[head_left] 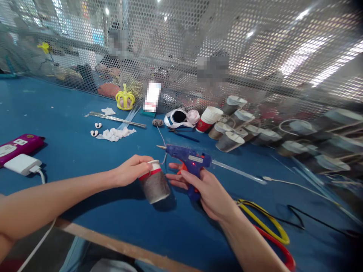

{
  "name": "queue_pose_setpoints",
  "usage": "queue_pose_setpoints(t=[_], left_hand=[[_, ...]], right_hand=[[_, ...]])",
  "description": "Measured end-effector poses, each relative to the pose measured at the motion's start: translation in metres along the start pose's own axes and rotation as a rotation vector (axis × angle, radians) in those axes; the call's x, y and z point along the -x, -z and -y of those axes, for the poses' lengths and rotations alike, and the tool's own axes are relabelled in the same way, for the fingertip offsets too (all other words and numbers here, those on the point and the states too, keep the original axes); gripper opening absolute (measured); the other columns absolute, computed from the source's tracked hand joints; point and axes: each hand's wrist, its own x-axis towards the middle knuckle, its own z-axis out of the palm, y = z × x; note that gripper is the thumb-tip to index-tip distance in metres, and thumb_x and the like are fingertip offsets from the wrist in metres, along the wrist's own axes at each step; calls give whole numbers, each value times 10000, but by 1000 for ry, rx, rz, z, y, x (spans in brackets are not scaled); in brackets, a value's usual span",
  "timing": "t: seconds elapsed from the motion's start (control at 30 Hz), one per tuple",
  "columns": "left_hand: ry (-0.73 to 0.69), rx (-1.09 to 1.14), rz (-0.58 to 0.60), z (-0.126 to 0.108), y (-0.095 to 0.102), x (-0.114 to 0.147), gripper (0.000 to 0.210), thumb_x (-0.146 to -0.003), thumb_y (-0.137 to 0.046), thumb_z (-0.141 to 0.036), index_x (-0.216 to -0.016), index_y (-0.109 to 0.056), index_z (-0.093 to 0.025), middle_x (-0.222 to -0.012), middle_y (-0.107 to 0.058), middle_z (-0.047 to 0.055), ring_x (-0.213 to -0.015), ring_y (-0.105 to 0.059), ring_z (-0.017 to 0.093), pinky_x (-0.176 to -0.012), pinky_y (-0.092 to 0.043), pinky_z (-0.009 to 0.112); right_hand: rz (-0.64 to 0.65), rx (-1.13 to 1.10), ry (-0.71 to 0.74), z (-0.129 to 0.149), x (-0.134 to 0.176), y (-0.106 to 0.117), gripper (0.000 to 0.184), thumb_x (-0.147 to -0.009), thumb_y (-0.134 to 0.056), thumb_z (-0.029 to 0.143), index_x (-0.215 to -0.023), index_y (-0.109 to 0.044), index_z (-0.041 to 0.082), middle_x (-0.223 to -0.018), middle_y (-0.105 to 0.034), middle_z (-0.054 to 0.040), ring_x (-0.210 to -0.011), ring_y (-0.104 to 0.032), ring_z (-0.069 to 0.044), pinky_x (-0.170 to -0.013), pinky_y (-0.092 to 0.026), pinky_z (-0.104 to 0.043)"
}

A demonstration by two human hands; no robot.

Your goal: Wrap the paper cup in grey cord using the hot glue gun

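My left hand (134,170) grips a paper cup (155,185) by its rim end, fingers wrapped around it. Grey-brown yarn covers most of the cup, while a red and white band shows bare near my fingers. A strand of yarn runs from the cup to a small yarn bundle (158,122) behind it. In my right hand (208,190) is a blue hot glue gun (188,156) with an orange trigger and a lit red light. Its nozzle points left, above the cup and apart from it. A clear glue stick (239,172) sticks out of its back.
Stacked paper cups (208,119) and several yarn-wrapped cups (231,141) stand at the back right. Scissors with yellow and red handles (272,226) lie at the right front. A power bank (22,164), a yellow crown (125,99) and white scraps (115,134) lie leftward. Perforated mesh (170,45) borders the table.
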Motion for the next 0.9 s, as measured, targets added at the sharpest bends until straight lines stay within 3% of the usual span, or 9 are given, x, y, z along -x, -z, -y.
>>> queue_pose_setpoints(t=[0.27, 0.37, 0.57, 0.7, 0.8, 0.9], left_hand=[[161, 85, 237, -5, -11, 6, 148, -608, -422, -210, -620, -532, -112, -555, -448, -28, -551, -362, 90, -538, -291, 205], [181, 102, 259, -5, -12, 5, 138, -618, -435, -217, -604, -522, -111, -538, -430, -33, -537, -351, 84, -533, -277, 204], [166, 98, 208, -2, -14, 4, 209, -663, -467, -312, -583, -490, -120, -530, -415, -37, -511, -322, 76, -503, -251, 202], [136, 5, 98, -2, -12, 2, 224, -683, -432, -307, -547, -454, -131, -500, -360, -47, -493, -289, 72, -472, -229, 200], [55, -103, -38, -2, -6, 0, 246, -717, -409, -312, -564, -474, -130, -511, -380, -42, -506, -325, 79, -478, -253, 196], [-3, -198, -178, -1, 2, -4, 287, -757, -374, -338, -609, -499, -126, -533, -405, -35, -521, -347, 85, -485, -264, 196]], right_hand=[[7, -82, 78, -6, -6, -7, 213, -743, -600, 268, -934, -618, 174, -1028, -643, -64, -983, -578, -197, -895, -430, -359], [-4, -86, 95, -7, -7, -7, 221, -739, -601, 270, -942, -617, 183, -1049, -637, -61, -997, -571, -200, -901, -424, -361], [38, -6, 31, -11, -11, -8, 246, -740, -598, 277, -962, -599, 170, -1055, -633, -73, -1016, -561, -195, -907, -420, -349], [-21, 51, 52, -7, -11, -5, 259, -728, -601, 295, -953, -601, 165, -1063, -628, -81, -998, -569, -199, -877, -438, -336], [-173, 171, 153, -1, -7, 2, 274, -710, -609, 328, -931, -605, 166, -979, -655, -80, -814, -630, -184, -749, -492, -320], [-263, 335, 207, 5, 0, 9, 241, -714, -592, 354, -864, -622, 167, -692, -664, -31, -537, -588, -127, -574, -489, -268]])
